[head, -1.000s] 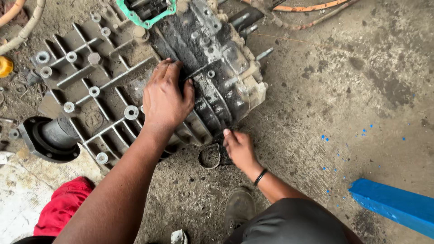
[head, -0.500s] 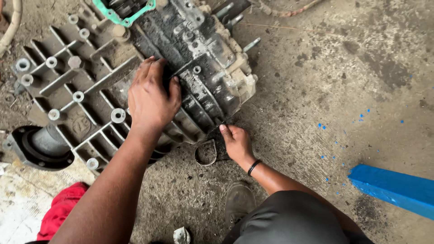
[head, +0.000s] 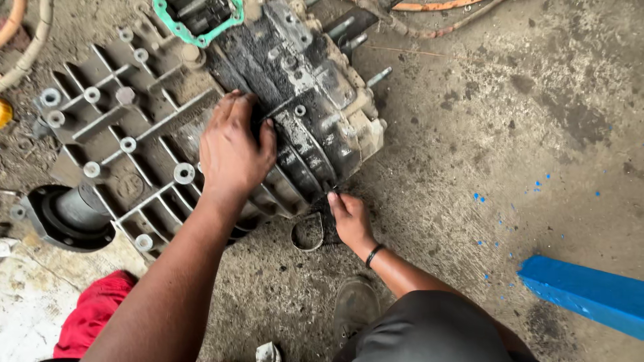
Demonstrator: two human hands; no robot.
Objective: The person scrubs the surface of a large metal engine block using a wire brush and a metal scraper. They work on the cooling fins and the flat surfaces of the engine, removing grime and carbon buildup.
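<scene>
A grimy ribbed metal gearbox housing [head: 134, 134] lies on the concrete floor, with a green gasket [head: 161, 17] on an opening at its top. My left hand [head: 235, 151] lies palm down on the dark, oily middle of the housing, thumb spread to the right. My right hand [head: 350, 220], a black band on its wrist, has its fingertips at the housing's lower edge. A small metal ring [head: 307, 233] lies just left of that hand. Whether the right fingers pinch something is hidden.
A round flange with a shaft [head: 67, 214] sticks out at the housing's lower left. A red cloth [head: 90, 315] lies at the bottom left and a blue board [head: 583, 295] at the right. Hoses [head: 429, 7] run along the top. My shoe [head: 355, 305] is below the ring.
My right hand has crept up from the ring to the housing's lower edge. My left hand stays pressed on the same spot. The view has shifted slightly.
</scene>
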